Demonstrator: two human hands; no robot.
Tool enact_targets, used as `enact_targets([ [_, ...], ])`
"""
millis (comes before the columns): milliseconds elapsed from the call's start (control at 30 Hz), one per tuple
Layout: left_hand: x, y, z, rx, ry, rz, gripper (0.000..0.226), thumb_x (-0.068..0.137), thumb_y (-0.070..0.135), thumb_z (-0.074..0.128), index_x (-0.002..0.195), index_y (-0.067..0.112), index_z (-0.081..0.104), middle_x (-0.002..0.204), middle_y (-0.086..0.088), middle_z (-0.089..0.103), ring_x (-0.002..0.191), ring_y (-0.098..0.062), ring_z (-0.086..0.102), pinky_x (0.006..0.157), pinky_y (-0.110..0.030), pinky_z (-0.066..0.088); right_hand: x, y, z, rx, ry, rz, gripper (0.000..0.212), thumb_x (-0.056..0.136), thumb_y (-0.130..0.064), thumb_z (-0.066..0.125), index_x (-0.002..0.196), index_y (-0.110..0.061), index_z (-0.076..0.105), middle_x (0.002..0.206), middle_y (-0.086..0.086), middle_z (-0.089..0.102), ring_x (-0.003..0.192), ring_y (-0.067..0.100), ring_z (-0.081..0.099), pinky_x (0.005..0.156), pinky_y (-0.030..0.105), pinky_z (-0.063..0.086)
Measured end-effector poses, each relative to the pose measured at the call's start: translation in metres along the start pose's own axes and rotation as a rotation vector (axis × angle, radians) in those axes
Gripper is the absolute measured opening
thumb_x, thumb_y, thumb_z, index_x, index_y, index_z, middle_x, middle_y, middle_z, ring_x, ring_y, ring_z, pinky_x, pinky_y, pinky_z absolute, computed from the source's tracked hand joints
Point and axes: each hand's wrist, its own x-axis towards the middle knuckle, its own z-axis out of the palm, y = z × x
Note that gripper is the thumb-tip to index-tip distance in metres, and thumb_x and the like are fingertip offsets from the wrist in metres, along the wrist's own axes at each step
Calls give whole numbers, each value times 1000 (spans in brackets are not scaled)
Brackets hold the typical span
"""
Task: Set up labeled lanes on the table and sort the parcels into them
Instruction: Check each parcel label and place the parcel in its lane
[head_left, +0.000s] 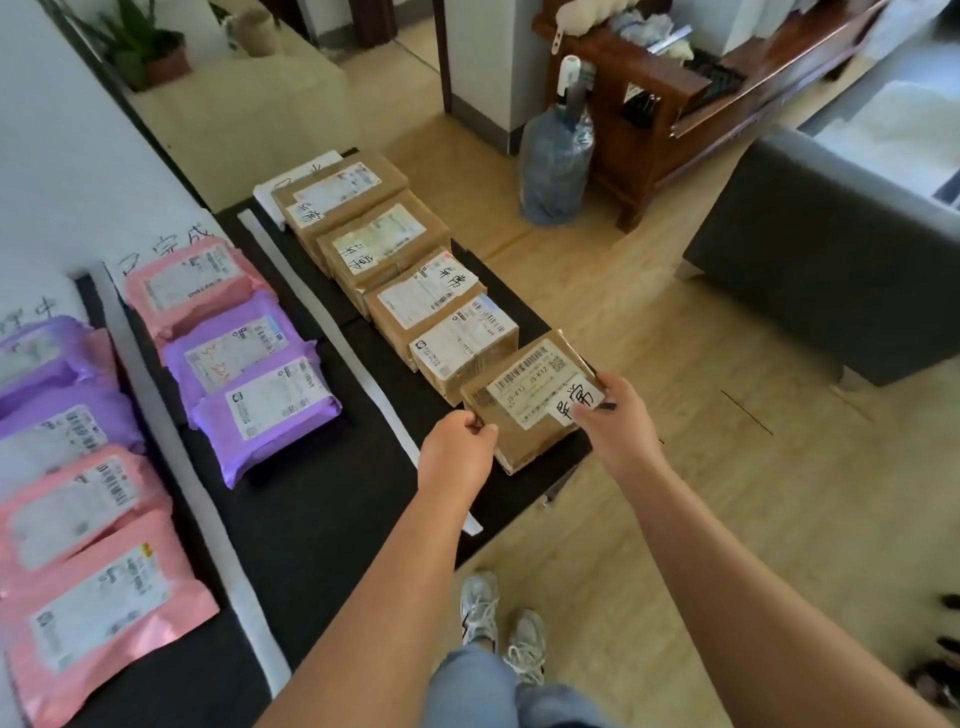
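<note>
Now, from the head view, I see the cardboard box (524, 415) at the near end of the right lane, between both hands: the left hand (460, 447) pinches its left corner, and the right hand (618, 421) grips its right edge, thumb on the handwritten sticker. Its label faces up, with the long axis running across the lane. Four more brown boxes (384, 244) line that lane behind it, while pink and purple mailers (265, 410) fill the other two lanes on the black table (322, 493).

Soft daylight all round, strongest from the far right, where the white patch beyond the sofa (810, 291) is blown out. The floor (675, 338) glows warm, faint sheen. The black table (322, 493) swallows detail; shadows barely there. On the near box (535, 405) the label reads crisp, the far ones blur. At near left the pink parcels (104, 613) stretch and smear, edges bowing.
</note>
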Motion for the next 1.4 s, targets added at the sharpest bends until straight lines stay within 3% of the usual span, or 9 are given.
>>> enact_targets([
  [233,8,-3,6,65,-93,21,36,101,32,50,134,20,57,121,4,64,103,-11,59,80,-26,44,7,5,11,121,23,73,86,89,-14,72,156,-23,19,149,1,46,128,14,52,100,37,50],
  [433,18,5,-6,168,138,68,15,99,30,54,110,21,58,107,3,58,82,-7,55,59,-19,40,0,5,29,143,100,127,69,86,-24,75,142,-25,36,133,-3,52,103,9,59,75,29,57],
  [567,33,7,-13,259,280,301,34,100,24,52,134,18,49,139,-1,47,128,-15,44,100,-32,47,-3,6,44,147,74,152,88,77,-41,78,147,-26,27,126,-2,57,104,13,63,83,43,60],
  [633,45,10,-18,398,216,386,48,104,23,42,151,18,31,161,-2,23,150,-19,15,122,-38,20,0,5,46,168,83,173,92,75,-41,80,148,-25,26,126,-2,58,104,13,64,84,44,60],
  [733,61,13,-23,648,115,431,52,107,25,29,157,17,16,166,-2,4,153,-21,-5,124,-44,2,5,2,42,179,97,205,86,78,-34,80,148,-29,30,127,-5,59,111,14,61,92,45,56],
  [1000,53,16,-14,766,173,511,43,99,19,46,141,26,48,151,2,38,150,-20,10,122,-55,-2,29,-7,26,178,65,229,65,93,-20,67,147,-30,32,118,-10,61,106,11,59,82,34,55],
  [1167,52,21,-12,687,181,414,48,95,19,56,141,29,49,144,1,42,138,-23,30,118,-51,23,57,-16,12,133,-42,208,60,93,-8,60,141,-34,37,123,-10,62,105,11,60,68,25,48],
  [1267,47,22,-6,544,171,346,47,96,20,55,142,27,47,142,1,40,130,-21,34,105,-40,43,72,-26,6,53,-130,190,74,94,-9,59,152,-36,24,134,-8,58,117,16,59,81,35,53],
  [1400,37,21,7,449,259,265,43,98,26,52,140,27,49,137,2,42,126,-17,35,95,-29,47,93,-36,2,-42,-235,143,78,94,-13,57,154,-41,17,139,-4,55,113,18,60,68,31,51],
])
